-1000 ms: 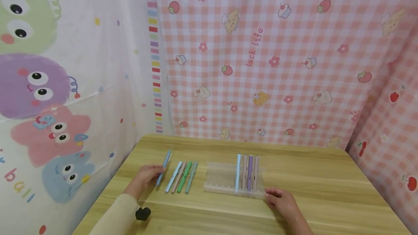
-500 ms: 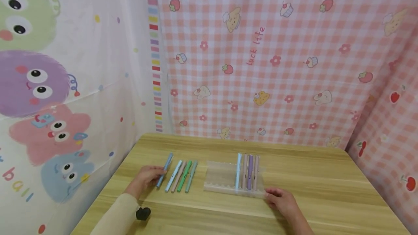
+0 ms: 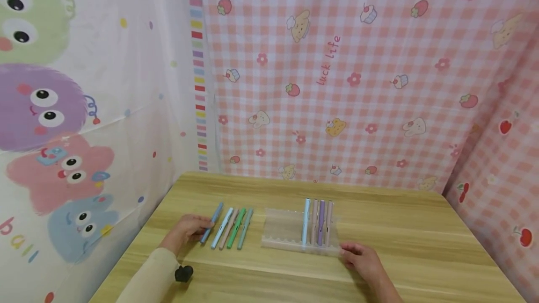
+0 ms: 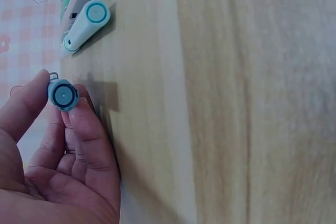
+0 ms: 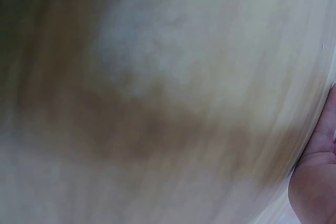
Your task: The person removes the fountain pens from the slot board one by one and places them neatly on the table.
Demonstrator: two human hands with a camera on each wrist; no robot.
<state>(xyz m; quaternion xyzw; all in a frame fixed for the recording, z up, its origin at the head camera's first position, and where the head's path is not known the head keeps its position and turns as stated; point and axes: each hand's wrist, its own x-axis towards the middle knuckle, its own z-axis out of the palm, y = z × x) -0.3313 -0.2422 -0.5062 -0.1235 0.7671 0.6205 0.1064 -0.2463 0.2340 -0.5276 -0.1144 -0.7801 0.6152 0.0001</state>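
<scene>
My left hand (image 3: 187, 232) pinches a blue pen (image 3: 217, 212) between thumb and fingers, at the left end of a slanted row. In the left wrist view the round end of this pen (image 4: 64, 96) faces the camera. Beside it on the table lie a light blue pen (image 3: 222, 228), a dusty pink pen (image 3: 229, 229), a green pen (image 3: 236, 228) and a grey-green pen (image 3: 245, 229). My right hand (image 3: 364, 262) grips the near right corner of a clear notched pen rack (image 3: 281, 225); its fingertips are partly hidden.
The rack's right half holds a light blue pen (image 3: 306, 221), a purple pen (image 3: 322, 222) and two dusty pink ones; vacant notches are to their left. Patterned curtains (image 3: 362, 106) border the wooden table (image 3: 412, 228). A black heart-shaped piece (image 3: 184, 273) sits at my left wrist.
The blue pen in my left hand has come down slightly towards me and now slants much like the pens beside it. My right hand and the rack stay put.
</scene>
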